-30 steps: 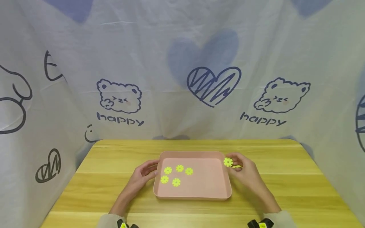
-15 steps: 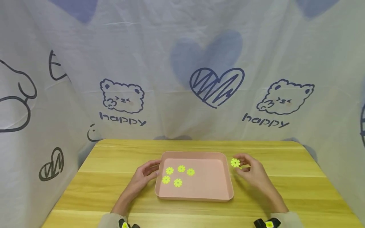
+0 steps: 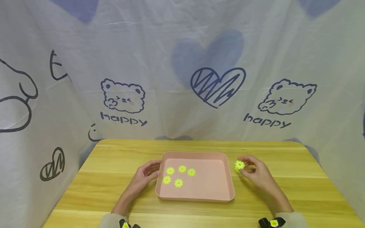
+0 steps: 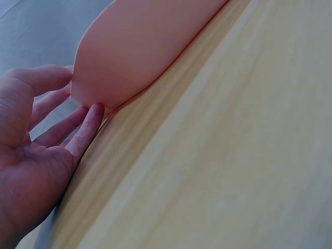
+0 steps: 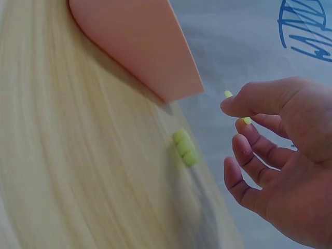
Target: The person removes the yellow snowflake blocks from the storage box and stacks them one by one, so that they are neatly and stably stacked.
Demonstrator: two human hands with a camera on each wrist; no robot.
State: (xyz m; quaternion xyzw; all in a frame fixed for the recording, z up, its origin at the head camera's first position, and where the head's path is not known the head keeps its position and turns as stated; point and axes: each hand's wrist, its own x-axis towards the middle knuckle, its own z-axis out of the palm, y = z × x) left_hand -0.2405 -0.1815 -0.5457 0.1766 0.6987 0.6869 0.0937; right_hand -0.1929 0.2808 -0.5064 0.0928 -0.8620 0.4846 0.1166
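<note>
My right hand (image 3: 258, 172) pinches a yellow notched snowflake disc (image 3: 240, 165) between thumb and fingers, to the right of the tray. In the right wrist view only slivers of that held disc (image 5: 246, 120) show behind the thumb. Another yellow-green piece (image 5: 184, 148) appears below and apart from the fingers, over the table; it is blurred, and in the head view the held disc partly covers it. My left hand (image 3: 145, 174) touches the left wall of the pink tray (image 3: 196, 197) with extended fingers. Several yellow discs (image 3: 178, 183) lie flat in the tray's left half.
The tray stands on a wood-grain table (image 3: 128, 205). A pale cloth (image 3: 171, 114) with printed hearts and bears hangs behind the table and along its sides.
My right hand has moved right, away from the tray's right rim, still pinching the disc. My left hand stays at the tray's left wall. The view has shifted slightly.
</note>
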